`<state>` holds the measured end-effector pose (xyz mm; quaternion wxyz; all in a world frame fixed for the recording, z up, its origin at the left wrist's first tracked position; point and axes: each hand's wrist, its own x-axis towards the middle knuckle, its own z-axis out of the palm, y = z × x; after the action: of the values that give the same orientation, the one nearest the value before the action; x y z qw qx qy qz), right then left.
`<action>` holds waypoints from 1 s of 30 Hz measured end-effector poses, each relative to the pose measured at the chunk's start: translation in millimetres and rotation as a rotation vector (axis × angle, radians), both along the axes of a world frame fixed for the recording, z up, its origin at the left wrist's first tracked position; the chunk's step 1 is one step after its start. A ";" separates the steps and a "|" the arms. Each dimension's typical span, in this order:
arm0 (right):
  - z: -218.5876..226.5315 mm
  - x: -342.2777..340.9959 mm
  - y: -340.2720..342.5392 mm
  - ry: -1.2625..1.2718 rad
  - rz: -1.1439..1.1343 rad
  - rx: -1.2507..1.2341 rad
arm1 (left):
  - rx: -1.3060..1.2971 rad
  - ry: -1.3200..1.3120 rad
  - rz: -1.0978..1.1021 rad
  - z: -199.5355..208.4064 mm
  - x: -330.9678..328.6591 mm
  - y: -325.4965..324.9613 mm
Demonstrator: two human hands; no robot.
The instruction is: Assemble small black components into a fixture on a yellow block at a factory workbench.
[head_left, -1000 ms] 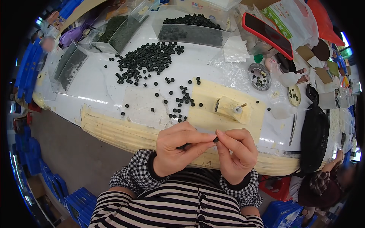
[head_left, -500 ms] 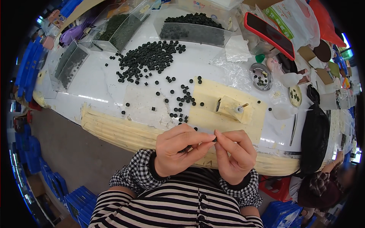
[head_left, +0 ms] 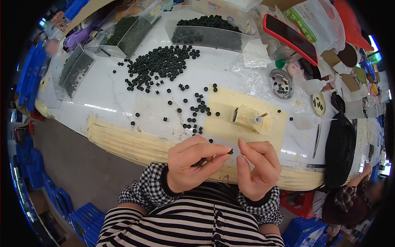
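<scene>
Between the thumb and index finger of my left hand [head_left: 191,160] a small black round part [head_left: 230,151] is pinched. Something dark also shows within the curled fingers of that hand, too hidden to make out. Just to the right, my right hand [head_left: 260,166] has thumb and index finger apart, with nothing visible between them. Beyond my hands lie several loose black grooved parts [head_left: 201,108], and farther left a big heap of the same black parts [head_left: 162,61]. A yellowish block with a small upright pin [head_left: 252,118] stands on a yellow sheet [head_left: 222,96].
Clear bins [head_left: 205,39] of black parts line the back. A red-cased phone [head_left: 291,39] leans at the back right, near a round metal dish [head_left: 281,83]. A black cloth bag [head_left: 340,144] and tweezers [head_left: 317,140] lie to the right. Yellow padding [head_left: 127,138] covers the front edge.
My right thumb and index finger have let go of the small black part and opened, moving slightly right. The left hand still pinches it.
</scene>
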<state>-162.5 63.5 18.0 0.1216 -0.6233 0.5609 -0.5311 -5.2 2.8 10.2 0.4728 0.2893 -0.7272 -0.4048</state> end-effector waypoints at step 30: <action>20.9 -21.5 -10.2 -0.159 0.027 0.018 | -0.042 0.019 0.038 -0.3 -2.2 0.2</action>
<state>-184.0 53.3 38.9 0.1786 -0.5856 0.5457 -0.5721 -7.4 3.0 9.8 0.4935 0.2892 -0.7254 -0.3829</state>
